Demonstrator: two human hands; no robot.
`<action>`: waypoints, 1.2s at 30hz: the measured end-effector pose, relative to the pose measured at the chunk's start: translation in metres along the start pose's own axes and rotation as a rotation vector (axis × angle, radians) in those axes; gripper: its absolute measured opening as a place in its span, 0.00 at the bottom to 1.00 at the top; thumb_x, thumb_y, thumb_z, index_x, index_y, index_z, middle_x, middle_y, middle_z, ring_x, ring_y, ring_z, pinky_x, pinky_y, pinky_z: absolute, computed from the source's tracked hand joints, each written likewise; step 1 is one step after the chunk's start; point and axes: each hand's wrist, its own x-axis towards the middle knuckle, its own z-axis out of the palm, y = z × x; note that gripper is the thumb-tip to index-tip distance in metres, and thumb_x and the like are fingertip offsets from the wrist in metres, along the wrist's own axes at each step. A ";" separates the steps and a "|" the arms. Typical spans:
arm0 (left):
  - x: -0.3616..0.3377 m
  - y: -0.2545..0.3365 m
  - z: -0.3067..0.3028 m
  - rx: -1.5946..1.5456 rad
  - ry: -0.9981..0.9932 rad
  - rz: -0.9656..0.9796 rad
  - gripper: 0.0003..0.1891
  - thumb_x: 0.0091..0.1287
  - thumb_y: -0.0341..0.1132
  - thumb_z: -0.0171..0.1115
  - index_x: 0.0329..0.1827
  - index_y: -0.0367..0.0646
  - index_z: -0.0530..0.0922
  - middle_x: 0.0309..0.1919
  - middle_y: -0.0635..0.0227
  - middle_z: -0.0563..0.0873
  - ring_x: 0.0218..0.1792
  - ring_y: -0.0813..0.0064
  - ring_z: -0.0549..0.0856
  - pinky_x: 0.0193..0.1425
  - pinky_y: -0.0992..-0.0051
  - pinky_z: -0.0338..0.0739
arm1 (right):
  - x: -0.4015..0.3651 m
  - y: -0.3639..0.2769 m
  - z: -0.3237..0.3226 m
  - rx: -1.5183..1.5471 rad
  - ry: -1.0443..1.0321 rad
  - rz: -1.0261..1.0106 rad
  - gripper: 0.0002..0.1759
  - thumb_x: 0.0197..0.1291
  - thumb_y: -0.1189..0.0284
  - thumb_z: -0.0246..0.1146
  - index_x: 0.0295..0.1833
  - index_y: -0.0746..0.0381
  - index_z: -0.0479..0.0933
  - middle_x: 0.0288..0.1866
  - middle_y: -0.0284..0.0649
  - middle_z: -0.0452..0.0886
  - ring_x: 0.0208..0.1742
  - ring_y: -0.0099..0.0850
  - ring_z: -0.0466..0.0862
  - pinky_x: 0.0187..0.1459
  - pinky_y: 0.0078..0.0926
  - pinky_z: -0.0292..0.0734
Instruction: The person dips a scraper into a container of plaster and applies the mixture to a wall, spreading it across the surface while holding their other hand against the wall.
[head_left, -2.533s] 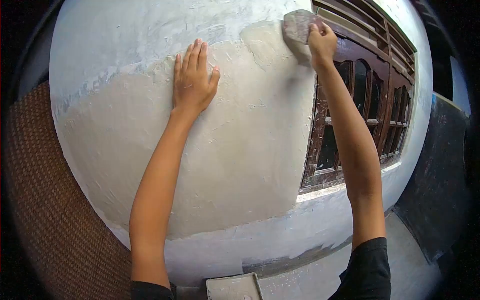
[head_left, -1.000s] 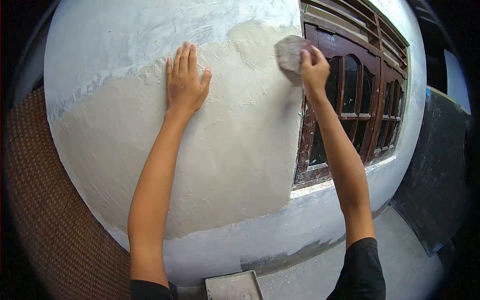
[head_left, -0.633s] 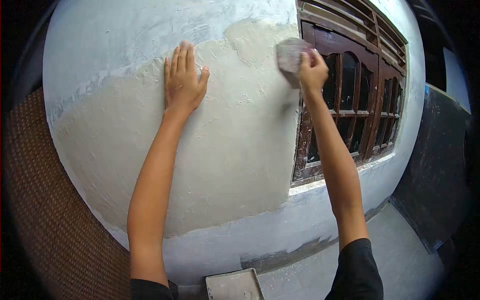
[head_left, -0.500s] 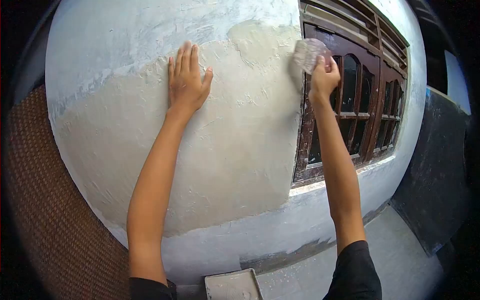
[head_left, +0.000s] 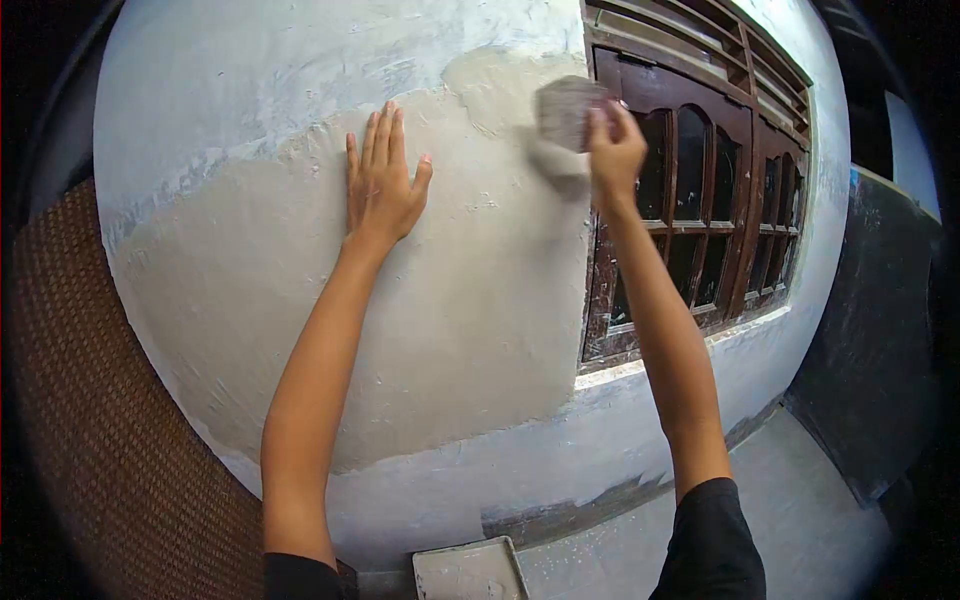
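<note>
My left hand [head_left: 385, 195] rests flat against the wall with its fingers stretched out, on the upper part of a large beige coat of wet putty [head_left: 450, 330]. Up by the window frame, my right hand [head_left: 618, 155] grips a putty scraper [head_left: 568, 112], a flat plate smeared with grey-beige putty and blurred by motion. The scraper overlaps the right border of the coat in this view and casts a shadow below it. Small ridges and crumbs of putty show on the coated surface between my hands.
A dark brown wooden window [head_left: 712, 175] with glass panes takes up the right of the wall. Low in front stands a tray [head_left: 420, 578] with putty in it. A woven brown panel [head_left: 75, 370] is at left, a black board [head_left: 865, 340] leans at right.
My right hand has moved left with the scraper, from the window frame's edge onto the putty side. My left hand sits slightly lower and further right in view, its fingers still spread.
</note>
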 end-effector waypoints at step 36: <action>-0.045 0.057 -0.011 -0.036 -0.058 -0.084 0.35 0.74 0.45 0.50 0.80 0.38 0.52 0.79 0.55 0.58 0.80 0.56 0.54 0.82 0.49 0.41 | 0.030 0.011 -0.017 0.111 0.266 0.426 0.16 0.62 0.71 0.66 0.55 0.66 0.81 0.46 0.47 0.86 0.46 0.38 0.87 0.51 0.37 0.80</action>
